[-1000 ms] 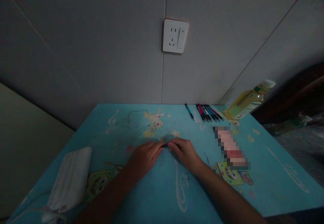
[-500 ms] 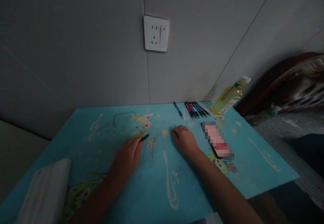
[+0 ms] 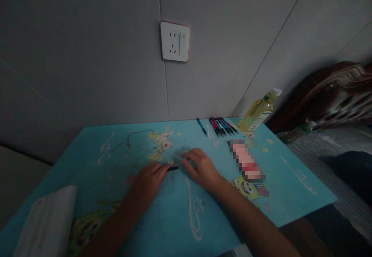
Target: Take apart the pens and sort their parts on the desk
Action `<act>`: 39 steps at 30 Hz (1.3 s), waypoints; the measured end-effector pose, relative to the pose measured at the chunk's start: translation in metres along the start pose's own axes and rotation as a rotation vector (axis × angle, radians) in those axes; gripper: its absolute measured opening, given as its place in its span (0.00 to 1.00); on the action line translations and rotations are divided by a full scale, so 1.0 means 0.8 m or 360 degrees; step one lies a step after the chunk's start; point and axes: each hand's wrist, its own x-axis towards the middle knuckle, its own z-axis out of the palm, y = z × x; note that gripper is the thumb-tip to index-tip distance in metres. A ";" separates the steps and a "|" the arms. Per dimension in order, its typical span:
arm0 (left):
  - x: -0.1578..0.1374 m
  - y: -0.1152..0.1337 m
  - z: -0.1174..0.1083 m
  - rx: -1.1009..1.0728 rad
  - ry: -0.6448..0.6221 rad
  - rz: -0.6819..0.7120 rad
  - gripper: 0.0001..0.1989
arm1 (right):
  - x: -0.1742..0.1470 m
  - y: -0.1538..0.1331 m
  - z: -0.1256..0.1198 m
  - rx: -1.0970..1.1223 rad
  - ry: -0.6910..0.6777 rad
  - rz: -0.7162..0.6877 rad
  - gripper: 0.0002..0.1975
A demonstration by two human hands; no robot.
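Item, left hand (image 3: 149,177): fingers pinched around a slim black piece (image 3: 173,168), whose bare end sticks out to the right over the middle of the bench (image 3: 226,218). Half a second ago I log that end tilted up towards the far side; now it lies closer to level.

Item, right hand (image 3: 202,168): thumb and fingers parted, nothing visible between them, just right of the piece and apart from it. A second ago both hands met on it; then the right one sat further off, curled; now it is near the tip again. My judgement: the left hand alone bears the piece at this instant, with the work between the hands unfinished.

Item, row of pens (image 3: 223,127): far right, side by side, unaltered. One blue pen (image 3: 202,127) lies separately to their left.

Item, bottle (image 3: 258,111): yellowish contents, white cap, right of the pens.

Item, pixelated flat object (image 3: 246,162): right of the right hand, details unreadable to me.
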 end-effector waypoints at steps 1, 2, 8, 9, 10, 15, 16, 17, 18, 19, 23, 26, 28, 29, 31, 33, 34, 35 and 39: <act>0.001 0.002 0.000 0.0008 0.0015 0.0029 0.12 | -0.002 -0.006 0.004 0.0041 -0.0065 -0.0055 0.13; 0.002 0.004 -0.001 0.0015 0.0024 0.0046 0.11 | -0.005 -0.011 0.008 0.0051 -0.0129 -0.0076 0.13; 0.005 0.012 -0.004 -0.0093 0.0045 0.0141 0.10 | -0.012 -0.008 0.028 -0.0030 -0.0300 0.0057 0.18; 0.005 0.012 -0.003 -0.0116 0.0043 0.0148 0.11 | -0.012 -0.006 0.030 -0.0015 -0.0304 0.0069 0.18; 0.004 0.011 -0.002 -0.0131 0.0033 0.0148 0.11 | -0.012 -0.004 0.030 0.0010 -0.0301 0.0078 0.18; -0.003 0.008 0.000 -0.0154 -0.0069 0.0080 0.14 | -0.009 0.002 0.028 0.0063 -0.0305 -0.0028 0.16; -0.004 0.009 -0.001 -0.0183 -0.0093 0.0070 0.13 | -0.008 0.001 0.026 0.0040 -0.0315 -0.0083 0.14; -0.004 0.009 -0.003 -0.0218 -0.0115 0.0065 0.13 | -0.007 0.001 0.023 0.0022 -0.0323 -0.0138 0.13; -0.004 0.010 -0.005 -0.0245 -0.0134 0.0068 0.13 | -0.007 0.000 0.019 0.0022 -0.0326 -0.0181 0.12; -0.003 0.011 -0.007 -0.0251 -0.0145 0.0071 0.13 | -0.007 -0.002 0.015 0.0045 -0.0323 -0.0206 0.11; -0.001 0.014 -0.011 -0.0045 -0.0143 0.0068 0.13 | -0.007 -0.006 0.009 0.0238 -0.0300 -0.0163 0.13; -0.001 0.017 -0.013 0.0044 -0.0176 0.0098 0.13 | -0.009 -0.005 0.017 0.0232 -0.0346 -0.0058 0.11; -0.001 0.019 -0.015 0.0065 -0.0191 0.0100 0.13 | -0.010 -0.004 0.023 0.0253 -0.0372 0.0000 0.11; -0.002 0.019 -0.016 0.0088 -0.0192 0.0088 0.12 | -0.010 -0.004 0.025 0.0295 -0.0367 0.0016 0.10; -0.002 0.019 -0.017 0.0153 -0.0193 0.0059 0.11 | -0.010 -0.003 0.027 0.0408 -0.0320 0.0032 0.11; -0.002 0.018 -0.018 0.0204 -0.0205 0.0040 0.09 | -0.010 -0.003 0.027 0.0481 -0.0290 0.0052 0.15; -0.002 0.018 -0.017 0.0217 -0.0213 0.0042 0.09 | -0.010 -0.002 0.027 0.0485 -0.0302 0.0064 0.13; -0.002 0.017 -0.016 0.0222 -0.0219 0.0048 0.10 | -0.010 -0.002 0.027 0.0475 -0.0317 0.0080 0.10; -0.001 0.015 -0.013 0.0232 -0.0216 0.0045 0.10 | -0.009 -0.001 0.027 0.0479 -0.0231 0.0121 0.08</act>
